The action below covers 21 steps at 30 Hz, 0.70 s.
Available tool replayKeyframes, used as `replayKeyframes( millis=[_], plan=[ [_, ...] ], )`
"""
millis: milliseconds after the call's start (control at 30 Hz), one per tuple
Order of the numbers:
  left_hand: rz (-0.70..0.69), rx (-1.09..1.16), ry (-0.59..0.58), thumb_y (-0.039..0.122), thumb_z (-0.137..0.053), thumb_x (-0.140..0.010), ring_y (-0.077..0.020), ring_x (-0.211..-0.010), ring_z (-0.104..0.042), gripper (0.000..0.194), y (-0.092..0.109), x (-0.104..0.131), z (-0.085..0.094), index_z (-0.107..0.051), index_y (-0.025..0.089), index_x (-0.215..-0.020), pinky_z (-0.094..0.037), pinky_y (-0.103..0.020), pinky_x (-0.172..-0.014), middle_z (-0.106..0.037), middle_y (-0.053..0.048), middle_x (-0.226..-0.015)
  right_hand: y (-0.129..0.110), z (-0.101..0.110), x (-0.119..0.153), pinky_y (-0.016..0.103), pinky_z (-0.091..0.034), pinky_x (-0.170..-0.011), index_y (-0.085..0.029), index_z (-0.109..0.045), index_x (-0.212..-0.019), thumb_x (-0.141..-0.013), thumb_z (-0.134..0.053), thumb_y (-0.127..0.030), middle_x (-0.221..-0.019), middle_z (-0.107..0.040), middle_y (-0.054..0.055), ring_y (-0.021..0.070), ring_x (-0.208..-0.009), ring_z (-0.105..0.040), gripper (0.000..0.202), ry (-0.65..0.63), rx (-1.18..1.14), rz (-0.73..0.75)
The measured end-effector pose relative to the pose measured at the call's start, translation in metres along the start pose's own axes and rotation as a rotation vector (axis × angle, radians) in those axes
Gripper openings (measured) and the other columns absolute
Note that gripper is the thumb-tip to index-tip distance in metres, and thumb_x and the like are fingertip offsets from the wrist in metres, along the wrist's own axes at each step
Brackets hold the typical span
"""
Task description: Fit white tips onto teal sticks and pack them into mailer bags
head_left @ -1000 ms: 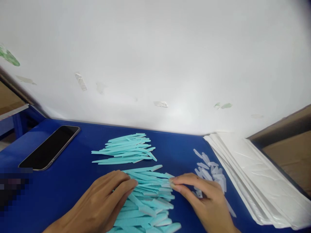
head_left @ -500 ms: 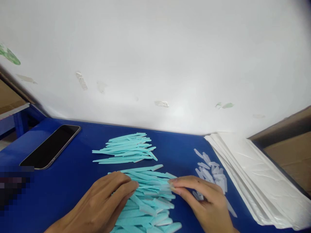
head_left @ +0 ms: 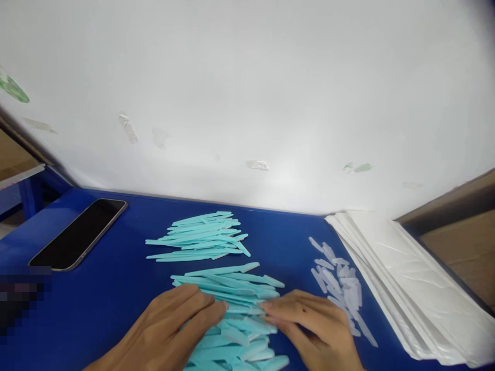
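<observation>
Turquoise eyebrow razors (head_left: 232, 340) lie in a loose heap between my hands, their blade ends mostly toward the right. My left hand (head_left: 178, 319) rests over the left side of this heap, thumb and fingers closed on the handle of one eyebrow razor (head_left: 244, 310). My right hand (head_left: 313, 324) pinches at the blade end of the same razor. Its fingertips hide whether a cover is on that end. Translucent white blade covers (head_left: 340, 286) are scattered just beyond my right hand.
A second group of turquoise razors (head_left: 201, 237) lies farther back on the blue table (head_left: 278, 237). A black phone (head_left: 79, 234) is at the left. White plastic bags (head_left: 410, 283) are stacked at the right. A white wall (head_left: 247, 93) closes off the back.
Both hands have shifted slightly toward me, and the right has moved left. The translucent piece seen at my right fingertips before is now mostly hidden.
</observation>
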<state>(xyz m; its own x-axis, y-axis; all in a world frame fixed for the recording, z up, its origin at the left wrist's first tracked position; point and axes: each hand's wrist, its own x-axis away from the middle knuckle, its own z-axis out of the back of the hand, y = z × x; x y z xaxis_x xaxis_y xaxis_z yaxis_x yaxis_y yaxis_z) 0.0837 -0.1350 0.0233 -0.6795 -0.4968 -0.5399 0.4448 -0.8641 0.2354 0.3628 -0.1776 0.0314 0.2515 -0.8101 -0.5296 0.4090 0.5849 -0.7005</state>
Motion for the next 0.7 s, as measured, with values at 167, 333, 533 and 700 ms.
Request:
replayKeyframes(
  millis=[167, 333, 533, 700],
  plan=[
    [0.049, -0.049, -0.095, -0.004, -0.042, -0.097, -0.0202, -0.103, -0.065, 0.048, -0.008, 0.001, -0.005, -0.062, 0.024, -0.131, -0.053, -0.037, -0.093, -0.072, -0.007, -0.111, 0.000, 0.000, -0.005, 0.026, -0.062, -0.068, -0.023, -0.071, -0.117, -0.093, -0.064, -0.004, -0.090, -0.079, 0.001, 0.0171, -0.078, -0.073, 0.031, -0.023, 0.197, 0.027],
    [0.065, -0.146, -0.140, -0.010, -0.039, -0.092, -0.0222, -0.115, -0.062, 0.063, -0.010, -0.004, -0.006, -0.057, 0.025, -0.141, -0.052, -0.037, -0.096, -0.070, -0.008, -0.123, 0.008, 0.000, -0.004, 0.033, -0.062, -0.078, -0.022, -0.070, -0.117, -0.098, -0.059, -0.007, -0.097, -0.079, 0.003, 0.0203, -0.091, -0.072, 0.027, -0.054, 0.325, -0.004],
    [0.052, -0.116, -0.147, -0.007, -0.036, -0.095, -0.0206, -0.121, -0.060, 0.057, -0.008, -0.008, -0.005, -0.055, 0.022, -0.141, -0.047, -0.039, -0.105, -0.070, -0.006, -0.128, 0.007, 0.000, -0.006, 0.041, -0.060, -0.094, -0.024, -0.068, -0.127, -0.100, -0.059, -0.016, -0.117, -0.076, 0.005, 0.0245, -0.111, -0.069, 0.029, -0.161, 0.399, -0.055],
    [0.116, -0.100, -0.063, 0.006, -0.043, -0.102, -0.0228, -0.115, -0.060, 0.041, -0.026, -0.009, -0.003, -0.059, 0.023, -0.136, -0.050, -0.038, -0.097, -0.068, -0.009, -0.122, 0.006, -0.001, -0.006, 0.042, -0.058, -0.098, -0.024, -0.068, -0.127, -0.102, -0.056, -0.022, -0.123, -0.074, 0.007, 0.0256, -0.116, -0.069, 0.027, -0.186, 0.459, -0.058]
  ],
)
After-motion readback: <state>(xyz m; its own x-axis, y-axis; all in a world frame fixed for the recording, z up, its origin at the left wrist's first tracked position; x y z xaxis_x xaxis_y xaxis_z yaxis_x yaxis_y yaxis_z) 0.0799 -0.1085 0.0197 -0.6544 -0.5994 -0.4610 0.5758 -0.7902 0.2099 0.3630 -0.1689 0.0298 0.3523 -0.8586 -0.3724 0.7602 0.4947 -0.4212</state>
